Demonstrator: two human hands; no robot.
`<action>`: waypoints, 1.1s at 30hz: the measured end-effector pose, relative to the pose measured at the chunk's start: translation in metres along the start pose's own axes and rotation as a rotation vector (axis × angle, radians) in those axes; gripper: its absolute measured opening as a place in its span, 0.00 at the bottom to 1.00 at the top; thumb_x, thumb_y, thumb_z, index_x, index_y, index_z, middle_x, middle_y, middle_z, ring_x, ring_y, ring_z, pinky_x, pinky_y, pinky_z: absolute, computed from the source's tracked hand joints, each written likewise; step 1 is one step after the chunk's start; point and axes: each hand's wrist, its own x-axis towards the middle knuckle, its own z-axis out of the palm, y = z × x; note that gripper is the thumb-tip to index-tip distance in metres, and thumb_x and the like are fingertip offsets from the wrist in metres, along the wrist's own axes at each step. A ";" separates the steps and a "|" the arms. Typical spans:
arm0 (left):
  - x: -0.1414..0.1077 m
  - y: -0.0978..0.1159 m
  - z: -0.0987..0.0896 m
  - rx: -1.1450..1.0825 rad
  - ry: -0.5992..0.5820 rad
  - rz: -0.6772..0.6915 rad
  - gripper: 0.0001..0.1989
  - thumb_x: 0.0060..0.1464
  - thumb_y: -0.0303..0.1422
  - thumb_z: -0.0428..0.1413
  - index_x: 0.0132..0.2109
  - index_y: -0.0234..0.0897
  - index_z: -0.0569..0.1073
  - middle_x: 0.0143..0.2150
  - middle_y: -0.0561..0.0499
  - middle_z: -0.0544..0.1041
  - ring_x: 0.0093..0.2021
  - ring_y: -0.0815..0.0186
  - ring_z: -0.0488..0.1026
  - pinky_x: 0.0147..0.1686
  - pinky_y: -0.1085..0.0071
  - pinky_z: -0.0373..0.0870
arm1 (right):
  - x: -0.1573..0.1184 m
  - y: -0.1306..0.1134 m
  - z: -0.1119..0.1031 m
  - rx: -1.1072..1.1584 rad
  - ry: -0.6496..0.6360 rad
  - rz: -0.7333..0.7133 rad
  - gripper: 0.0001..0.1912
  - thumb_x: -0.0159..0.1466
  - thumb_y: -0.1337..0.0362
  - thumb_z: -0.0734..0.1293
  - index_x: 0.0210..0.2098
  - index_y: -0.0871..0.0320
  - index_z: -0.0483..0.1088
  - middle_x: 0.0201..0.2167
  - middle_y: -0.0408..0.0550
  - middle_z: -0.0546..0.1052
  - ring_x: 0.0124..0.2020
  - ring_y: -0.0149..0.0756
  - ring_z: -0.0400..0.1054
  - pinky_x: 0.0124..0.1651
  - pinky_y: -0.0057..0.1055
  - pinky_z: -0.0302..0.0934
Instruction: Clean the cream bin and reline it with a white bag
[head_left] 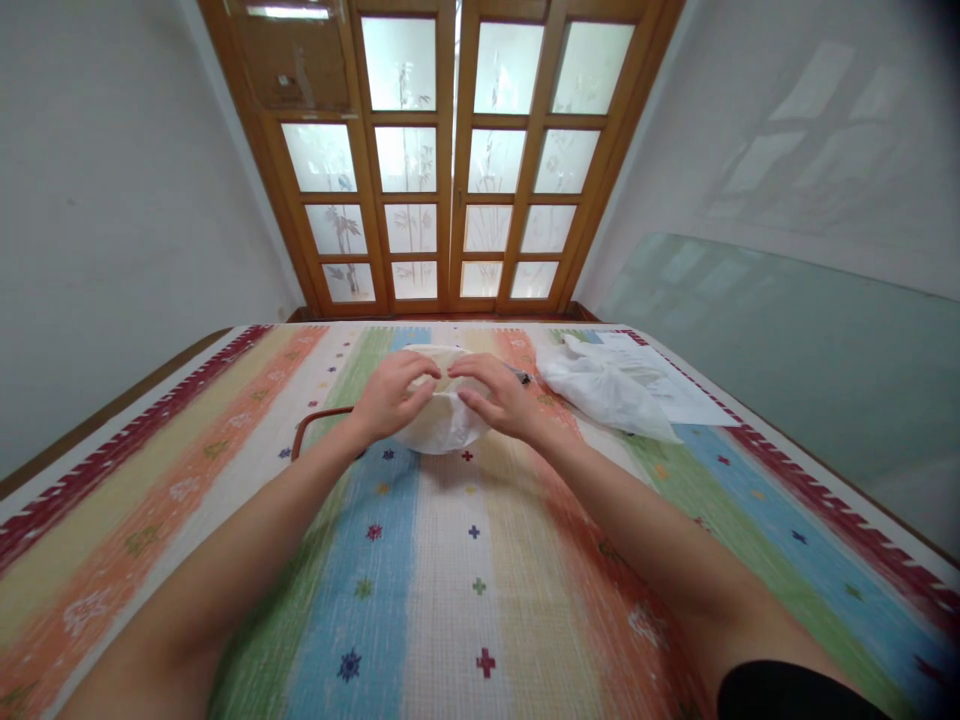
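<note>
L hand [396, 393]: fingers curled, thumb a bit apart, at L side of a white, round, bowl-like thing w/ a thin rim [442, 436], material unclear (plastic or paper?). R hand [496, 396]: fingers and thumb parted, over its R side. Can't tell if either is really gripping; fingertips hide the contact.

White thing sits toward the far edge of the tabletop under a multicoloured striped cloth [450, 600], approx. midway btwn L & R edges. Prob. v. light, thin-walled, a bit floppy; could dent or slide if squeezed. Best hold: opposite sides of rim, light pinch, thumbs outside.

Just L of it, by L wrist: thin reddish-brown bent rod or handle [319, 414], prob. stiff. Behind R hand: small dark thing [520, 377], too small to ID. Further R, twd far R corner: crumpled translucent white plastic bag [600, 385], partly on a flat white printed paper sheet [694, 398].
</note>
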 end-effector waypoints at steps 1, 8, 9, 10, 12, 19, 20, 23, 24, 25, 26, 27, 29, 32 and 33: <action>-0.002 0.003 0.002 0.031 -0.061 0.060 0.10 0.68 0.37 0.53 0.47 0.40 0.78 0.48 0.46 0.81 0.51 0.56 0.75 0.58 0.57 0.67 | -0.002 0.000 0.004 -0.033 -0.027 -0.030 0.15 0.73 0.52 0.65 0.52 0.53 0.75 0.52 0.52 0.81 0.57 0.46 0.72 0.64 0.48 0.64; -0.011 -0.015 0.013 0.230 -0.136 0.070 0.17 0.72 0.44 0.50 0.40 0.39 0.76 0.37 0.47 0.78 0.41 0.58 0.73 0.44 0.60 0.64 | -0.020 0.025 0.025 -0.158 0.108 0.015 0.17 0.77 0.59 0.56 0.52 0.53 0.75 0.56 0.55 0.79 0.62 0.45 0.71 0.66 0.51 0.65; -0.012 -0.018 0.012 0.229 -0.131 0.066 0.18 0.72 0.45 0.50 0.39 0.39 0.76 0.36 0.47 0.77 0.40 0.58 0.72 0.44 0.60 0.64 | -0.024 0.029 0.027 -0.178 0.098 0.008 0.18 0.77 0.58 0.56 0.56 0.52 0.74 0.61 0.55 0.76 0.66 0.45 0.68 0.69 0.53 0.63; -0.013 -0.021 0.011 0.223 -0.123 0.065 0.18 0.72 0.45 0.50 0.39 0.39 0.75 0.36 0.48 0.77 0.40 0.58 0.72 0.44 0.60 0.63 | -0.028 0.032 0.028 -0.196 0.083 0.003 0.19 0.76 0.58 0.57 0.60 0.52 0.72 0.65 0.55 0.73 0.70 0.46 0.64 0.71 0.54 0.61; -0.014 -0.024 0.009 0.207 -0.109 0.064 0.18 0.72 0.45 0.51 0.39 0.39 0.75 0.36 0.48 0.77 0.40 0.58 0.71 0.44 0.59 0.63 | -0.037 0.040 0.031 -0.218 0.081 0.025 0.22 0.75 0.58 0.60 0.66 0.51 0.67 0.70 0.55 0.67 0.73 0.47 0.60 0.73 0.54 0.59; -0.013 -0.025 0.006 0.163 -0.112 0.081 0.13 0.70 0.42 0.54 0.40 0.39 0.76 0.40 0.47 0.78 0.45 0.56 0.71 0.51 0.57 0.65 | -0.048 0.061 0.037 -0.172 0.144 0.291 0.19 0.72 0.64 0.60 0.58 0.54 0.74 0.52 0.54 0.81 0.52 0.45 0.77 0.56 0.42 0.70; -0.012 -0.025 0.005 0.155 -0.109 0.081 0.13 0.70 0.42 0.54 0.40 0.39 0.76 0.40 0.47 0.78 0.46 0.56 0.71 0.52 0.56 0.65 | -0.048 0.062 0.037 -0.166 0.141 0.329 0.17 0.71 0.64 0.61 0.54 0.55 0.76 0.48 0.53 0.82 0.48 0.44 0.77 0.53 0.41 0.70; -0.011 -0.024 0.000 0.121 -0.114 0.085 0.13 0.70 0.41 0.54 0.41 0.39 0.76 0.40 0.46 0.79 0.47 0.56 0.71 0.54 0.56 0.65 | -0.045 0.065 0.036 -0.149 0.128 0.423 0.13 0.69 0.63 0.61 0.46 0.56 0.77 0.41 0.51 0.83 0.41 0.43 0.76 0.47 0.37 0.68; -0.011 -0.024 -0.003 0.106 -0.121 0.088 0.13 0.70 0.41 0.53 0.41 0.39 0.76 0.41 0.46 0.79 0.47 0.56 0.71 0.54 0.55 0.65 | -0.044 0.066 0.036 -0.138 0.125 0.457 0.13 0.69 0.63 0.61 0.45 0.56 0.77 0.39 0.50 0.83 0.39 0.43 0.76 0.45 0.37 0.66; -0.010 -0.025 -0.004 0.092 -0.129 0.088 0.13 0.70 0.41 0.53 0.41 0.39 0.77 0.41 0.46 0.79 0.47 0.56 0.72 0.54 0.55 0.65 | -0.044 0.067 0.036 -0.123 0.123 0.492 0.13 0.68 0.62 0.61 0.44 0.56 0.77 0.38 0.50 0.82 0.38 0.42 0.75 0.44 0.36 0.65; -0.010 -0.025 -0.006 0.079 -0.132 0.083 0.13 0.70 0.40 0.52 0.41 0.39 0.77 0.40 0.47 0.79 0.46 0.57 0.72 0.54 0.56 0.65 | -0.044 0.069 0.036 -0.103 0.120 0.525 0.13 0.68 0.62 0.61 0.44 0.56 0.77 0.38 0.49 0.82 0.38 0.42 0.75 0.44 0.36 0.65; -0.010 -0.026 -0.007 0.067 -0.127 0.071 0.14 0.71 0.40 0.52 0.40 0.39 0.77 0.39 0.47 0.79 0.45 0.57 0.72 0.52 0.56 0.65 | -0.043 0.071 0.036 -0.079 0.119 0.553 0.13 0.68 0.62 0.61 0.43 0.56 0.77 0.38 0.49 0.82 0.38 0.42 0.74 0.44 0.36 0.65; -0.010 -0.026 -0.009 0.041 -0.098 0.032 0.14 0.70 0.39 0.52 0.39 0.39 0.77 0.36 0.48 0.79 0.42 0.58 0.72 0.49 0.58 0.66 | -0.043 0.076 0.037 -0.027 0.113 0.583 0.13 0.67 0.62 0.61 0.43 0.56 0.76 0.39 0.48 0.82 0.40 0.41 0.74 0.46 0.36 0.65; -0.010 -0.026 -0.009 -0.001 -0.026 -0.037 0.13 0.69 0.40 0.54 0.38 0.39 0.76 0.36 0.48 0.78 0.41 0.59 0.72 0.47 0.59 0.67 | -0.041 0.078 0.033 0.013 0.179 0.590 0.12 0.63 0.65 0.60 0.42 0.55 0.74 0.39 0.48 0.80 0.41 0.41 0.73 0.48 0.38 0.67; -0.010 -0.025 -0.009 -0.018 0.005 -0.060 0.13 0.69 0.41 0.54 0.38 0.39 0.75 0.37 0.48 0.78 0.42 0.59 0.73 0.48 0.59 0.68 | -0.039 0.077 0.031 0.005 0.239 0.588 0.12 0.61 0.66 0.60 0.41 0.55 0.73 0.39 0.48 0.79 0.41 0.41 0.73 0.49 0.39 0.68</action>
